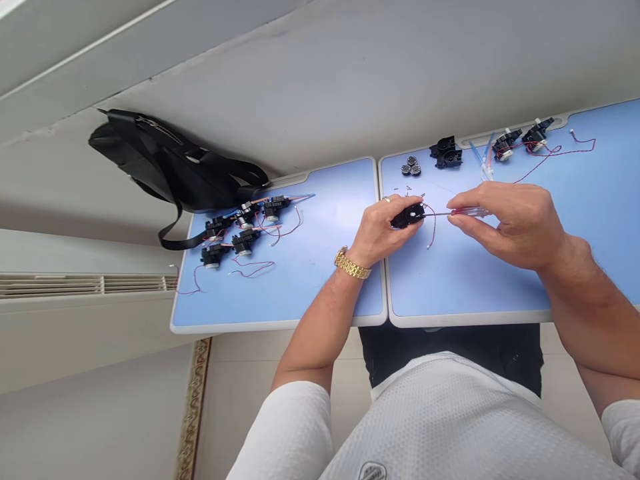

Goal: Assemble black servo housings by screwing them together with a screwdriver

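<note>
My left hand (383,230), with a gold watch on the wrist and a ring on one finger, is closed round a small black motor housing (409,215) with thin red wires hanging from it. My right hand (505,220) pinches a slim clear-handled screwdriver (463,213) whose tip points left into the housing. Both hands hover just over the right blue table (475,293), close to the seam with the left blue table (300,293).
Several finished black motor units with red and blue wires (240,230) lie on the left table beside a black bag (170,163). At the back of the right table sit small round parts (411,166), a black housing (447,153) and two wired units (523,141). A radiator (85,285) stands at left.
</note>
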A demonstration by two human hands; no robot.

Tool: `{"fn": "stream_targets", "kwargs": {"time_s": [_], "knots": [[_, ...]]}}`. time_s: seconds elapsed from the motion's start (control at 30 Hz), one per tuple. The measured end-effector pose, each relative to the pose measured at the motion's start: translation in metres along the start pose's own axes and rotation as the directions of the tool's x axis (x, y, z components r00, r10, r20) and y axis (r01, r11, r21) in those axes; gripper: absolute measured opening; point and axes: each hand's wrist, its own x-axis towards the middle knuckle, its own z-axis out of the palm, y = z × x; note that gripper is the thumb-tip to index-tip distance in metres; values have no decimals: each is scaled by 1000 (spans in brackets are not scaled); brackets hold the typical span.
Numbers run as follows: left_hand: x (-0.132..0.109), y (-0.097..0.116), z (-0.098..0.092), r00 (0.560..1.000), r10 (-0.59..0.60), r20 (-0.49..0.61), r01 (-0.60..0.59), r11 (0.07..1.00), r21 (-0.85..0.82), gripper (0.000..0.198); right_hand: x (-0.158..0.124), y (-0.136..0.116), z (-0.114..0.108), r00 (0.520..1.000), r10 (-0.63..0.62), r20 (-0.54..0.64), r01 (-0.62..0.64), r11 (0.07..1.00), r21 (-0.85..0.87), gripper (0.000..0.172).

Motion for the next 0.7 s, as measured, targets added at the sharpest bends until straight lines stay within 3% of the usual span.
{"fn": "stream_targets", "kwargs": {"time_s": [0.23, 0.43, 0.57, 0.7], "knots": [[0, -1, 0, 1000, -5, -21, 5, 1000, -2, 30, 1, 1, -5, 996, 38, 86, -42, 998, 47, 13], [1, -2, 1, 999, 27, -40, -28, 999, -31, 30, 0, 2, -5, 999, 39, 8, -39, 999, 27, 13], [1, -3, 1, 1000, 17, -22, -18, 1000, -17, 31, -3, 3, -2, 999, 51, 17, -51, 998, -29, 11], [1, -4, 0, 1000, -8, 0, 8, 1000, 4, 32, -7, 10, 0, 999, 52, 15, -50, 995, -88, 27]]}}
